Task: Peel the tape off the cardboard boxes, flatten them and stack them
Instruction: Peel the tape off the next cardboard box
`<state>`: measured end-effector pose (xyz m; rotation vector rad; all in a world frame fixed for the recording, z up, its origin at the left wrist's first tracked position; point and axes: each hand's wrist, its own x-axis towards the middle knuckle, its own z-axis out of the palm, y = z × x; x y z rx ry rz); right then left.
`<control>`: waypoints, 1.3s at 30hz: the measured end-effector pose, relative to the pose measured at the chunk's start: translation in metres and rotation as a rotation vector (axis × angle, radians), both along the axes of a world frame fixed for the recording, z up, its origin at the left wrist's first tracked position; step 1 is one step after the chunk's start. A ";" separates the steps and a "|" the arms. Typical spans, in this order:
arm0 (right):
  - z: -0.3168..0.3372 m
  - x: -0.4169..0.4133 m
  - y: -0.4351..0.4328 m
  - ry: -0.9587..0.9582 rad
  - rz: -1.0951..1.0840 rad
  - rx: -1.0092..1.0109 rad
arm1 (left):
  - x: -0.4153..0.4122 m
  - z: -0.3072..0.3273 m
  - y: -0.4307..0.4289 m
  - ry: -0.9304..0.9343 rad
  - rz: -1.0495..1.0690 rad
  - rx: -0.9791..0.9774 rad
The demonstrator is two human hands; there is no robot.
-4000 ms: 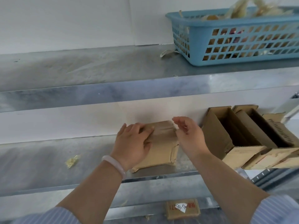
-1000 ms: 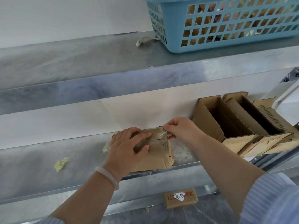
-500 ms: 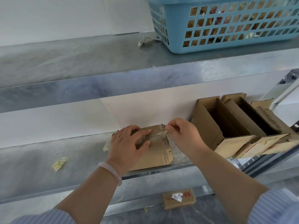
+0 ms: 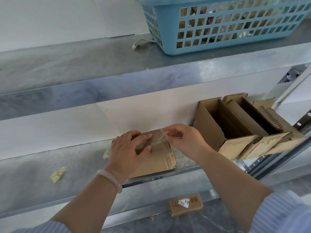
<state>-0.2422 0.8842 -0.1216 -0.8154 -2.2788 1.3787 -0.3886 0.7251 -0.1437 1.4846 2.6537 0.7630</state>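
shelf (image 4: 30, 179): left hand (image 4: 128, 151) presses box (image 4: 158, 163), right (image 4: 186, 140) pinches tape (image 4: 161, 137).

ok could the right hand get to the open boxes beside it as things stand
Probably yes. The open boxes stand just right of the right hand on the same shelf, nothing between them; but its fingers pinch the tape, so it must let go first.

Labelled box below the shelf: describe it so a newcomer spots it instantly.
Find the metal middle shelf that holds the open boxes at its right end. Below its front edge, on the lower level, a small cardboard box lies flat. Unlike the open boxes above, it bears a white handwritten sticker and red print.
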 end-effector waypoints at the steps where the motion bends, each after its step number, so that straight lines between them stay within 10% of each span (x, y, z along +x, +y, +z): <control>1: 0.000 0.001 0.002 0.001 0.009 -0.018 | 0.000 0.002 0.001 -0.007 -0.001 -0.009; 33: -0.054 0.015 -0.025 0.084 -0.108 -0.116 | 0.015 0.008 0.032 -0.266 -0.042 0.213; 39: -0.046 0.006 -0.020 0.183 -0.236 -0.487 | 0.012 0.013 0.031 -0.299 -0.087 0.167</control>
